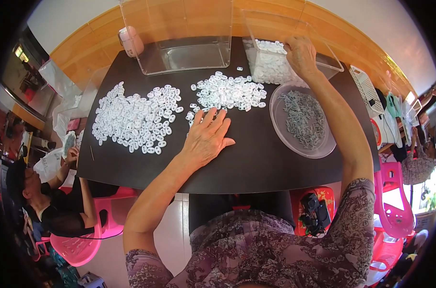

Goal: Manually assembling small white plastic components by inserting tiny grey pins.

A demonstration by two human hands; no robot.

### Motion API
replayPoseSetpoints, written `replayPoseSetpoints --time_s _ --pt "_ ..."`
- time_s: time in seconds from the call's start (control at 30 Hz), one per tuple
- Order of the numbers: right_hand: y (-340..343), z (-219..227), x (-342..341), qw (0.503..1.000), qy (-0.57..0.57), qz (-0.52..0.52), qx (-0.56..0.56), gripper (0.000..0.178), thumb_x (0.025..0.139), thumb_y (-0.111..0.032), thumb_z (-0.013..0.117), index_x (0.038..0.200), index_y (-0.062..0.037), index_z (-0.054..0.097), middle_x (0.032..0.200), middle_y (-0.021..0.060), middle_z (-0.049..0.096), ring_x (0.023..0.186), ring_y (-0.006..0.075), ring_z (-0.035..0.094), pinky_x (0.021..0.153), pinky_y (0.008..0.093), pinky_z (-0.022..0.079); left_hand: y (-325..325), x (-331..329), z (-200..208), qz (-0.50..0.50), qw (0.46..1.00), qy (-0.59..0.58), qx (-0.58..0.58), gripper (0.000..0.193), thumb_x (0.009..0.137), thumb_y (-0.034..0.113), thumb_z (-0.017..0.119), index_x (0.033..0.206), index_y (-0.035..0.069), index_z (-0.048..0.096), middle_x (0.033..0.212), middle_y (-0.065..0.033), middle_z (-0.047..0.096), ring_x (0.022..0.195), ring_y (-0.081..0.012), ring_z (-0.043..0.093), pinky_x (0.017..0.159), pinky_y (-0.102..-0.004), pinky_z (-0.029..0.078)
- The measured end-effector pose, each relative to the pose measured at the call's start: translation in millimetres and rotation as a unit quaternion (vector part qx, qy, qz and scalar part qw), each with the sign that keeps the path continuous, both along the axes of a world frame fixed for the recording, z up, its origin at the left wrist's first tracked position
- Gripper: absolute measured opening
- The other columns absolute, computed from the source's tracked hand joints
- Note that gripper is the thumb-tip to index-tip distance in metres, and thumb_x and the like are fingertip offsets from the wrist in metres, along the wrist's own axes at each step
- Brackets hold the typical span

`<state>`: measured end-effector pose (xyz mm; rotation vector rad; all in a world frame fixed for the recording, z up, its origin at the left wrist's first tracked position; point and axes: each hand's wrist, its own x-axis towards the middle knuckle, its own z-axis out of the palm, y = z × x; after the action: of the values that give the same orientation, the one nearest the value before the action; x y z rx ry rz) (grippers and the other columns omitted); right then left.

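Note:
My left hand (206,140) rests on the dark table with its fingers spread. Its fingertips touch the near edge of a small heap of white oval plastic pieces (230,91), each with two holes. To the left lies a larger heap of the same pieces (131,117). My right hand (302,55) is at the clear plastic bin (331,60) at the back right, beside the white pieces (271,67) inside it. Its fingers curl inward, and what they hold is hidden. Under my right forearm sits a round clear bowl (279,129) of small grey parts (302,117).
A large clear box (184,69) stands at the back of the table (227,173), beside a pink container (131,42). A thin stick (92,152) lies near the left edge. Another person (50,192) sits at the left. Pink plastic chairs (394,206) flank the table.

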<state>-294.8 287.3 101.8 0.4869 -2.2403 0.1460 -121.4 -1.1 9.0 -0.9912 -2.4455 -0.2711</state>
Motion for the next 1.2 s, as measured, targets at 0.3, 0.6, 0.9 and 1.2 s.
replayPoseSetpoints --time_s 0.3,0.6,0.9,1.2 --pt "-14 12 6 0.999 -0.028 -0.005 -0.021 0.008 0.074 -0.011 0.062 0.076 -0.0033 0.062 0.077 0.0138 0.061 0.08 0.0314 0.057 0.071 0.0415 0.044 -3 -9 -3 -0.015 0.999 -0.036 -0.029 0.056 0.073 0.036 0.068 0.114 0.0 0.055 0.123 -0.0133 0.051 0.117 -0.0277 0.044 0.095 -0.0417 0.034" --pt "-61 -3 64 0.977 -0.006 0.206 -0.055 0.006 0.073 -0.004 0.065 0.077 -0.0039 0.062 0.075 0.0106 0.061 0.076 0.03 0.056 0.066 0.0381 0.044 -38 14 4 -0.027 0.999 -0.032 -0.003 0.051 0.071 0.035 0.071 0.108 0.003 0.058 0.118 -0.0105 0.052 0.112 -0.0285 0.044 0.092 -0.0443 0.035" --pt "-152 -75 91 0.924 -0.189 0.33 -0.039 0.018 0.068 -0.006 0.067 0.086 -0.0074 0.067 0.077 0.011 0.059 0.081 0.0305 0.055 0.069 0.0402 0.046 -45 23 -2 -0.014 0.998 -0.05 0.018 0.05 0.07 0.031 0.071 0.11 0.004 0.06 0.12 -0.0101 0.056 0.115 -0.0301 0.046 0.092 -0.0448 0.036" --pt "-180 -90 93 0.932 -0.241 0.266 0.044 0.01 0.065 -0.007 0.063 0.075 -0.004 0.062 0.076 0.0157 0.06 0.08 0.0337 0.056 0.066 0.0427 0.047 -47 22 -5 -0.018 0.998 -0.039 0.044 0.044 0.069 0.028 0.073 0.105 0.004 0.063 0.115 -0.0101 0.059 0.113 -0.0306 0.048 0.092 -0.0449 0.036"
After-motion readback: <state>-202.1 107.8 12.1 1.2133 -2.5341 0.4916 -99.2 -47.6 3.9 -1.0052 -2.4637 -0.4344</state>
